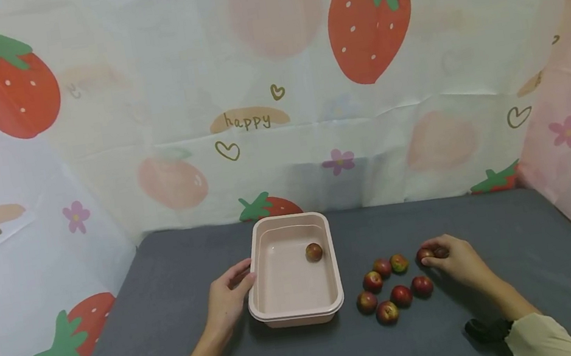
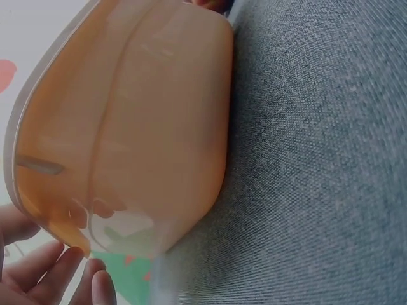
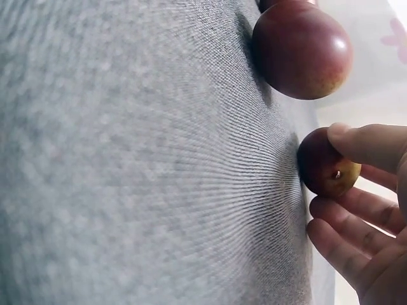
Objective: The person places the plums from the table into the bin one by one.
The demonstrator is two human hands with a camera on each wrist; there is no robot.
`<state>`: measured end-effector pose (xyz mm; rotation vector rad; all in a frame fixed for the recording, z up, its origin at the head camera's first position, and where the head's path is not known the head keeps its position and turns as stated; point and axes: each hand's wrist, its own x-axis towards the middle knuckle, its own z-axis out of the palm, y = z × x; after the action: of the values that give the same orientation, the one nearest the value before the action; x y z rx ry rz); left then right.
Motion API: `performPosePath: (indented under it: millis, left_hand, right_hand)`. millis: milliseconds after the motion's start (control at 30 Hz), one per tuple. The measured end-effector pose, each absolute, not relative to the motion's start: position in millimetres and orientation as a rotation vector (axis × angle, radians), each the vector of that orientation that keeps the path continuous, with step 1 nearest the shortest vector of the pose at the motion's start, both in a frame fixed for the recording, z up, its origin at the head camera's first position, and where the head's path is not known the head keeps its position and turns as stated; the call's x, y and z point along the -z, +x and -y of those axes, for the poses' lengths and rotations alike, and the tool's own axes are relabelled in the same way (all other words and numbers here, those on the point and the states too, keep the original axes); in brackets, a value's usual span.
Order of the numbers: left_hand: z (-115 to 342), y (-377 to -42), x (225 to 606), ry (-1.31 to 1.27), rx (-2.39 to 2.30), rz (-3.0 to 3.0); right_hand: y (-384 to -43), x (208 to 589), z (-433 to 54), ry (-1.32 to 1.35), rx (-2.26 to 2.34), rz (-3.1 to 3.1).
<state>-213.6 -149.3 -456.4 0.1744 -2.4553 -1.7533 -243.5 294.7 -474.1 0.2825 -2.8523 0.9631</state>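
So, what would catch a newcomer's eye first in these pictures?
Probably the big red strawberries printed on the pale cloth behind the table. Next, the light pink box on the table, a lone plum inside and the left hand at its left rim. Right of the box lies a cluster of plums, with the right hand pinching another plum beside them.

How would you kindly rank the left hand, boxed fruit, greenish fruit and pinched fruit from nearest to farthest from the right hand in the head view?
1. Pinched fruit: in the right hand.
2. Greenish fruit: to its left, on the table.
3. Boxed fruit: farther left, inside the box.
4. Left hand: at the box's left side.
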Motion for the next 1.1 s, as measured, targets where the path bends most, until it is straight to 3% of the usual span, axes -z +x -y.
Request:
performPosePath:
  millis: [1100]
  left_hand:
    - [147.1, -212.9, 456.0, 0.205, 1.771, 2.4]
  right_hand:
    - [-240.6, 476.9, -293.9, 0.264, -0.937, 2.819]
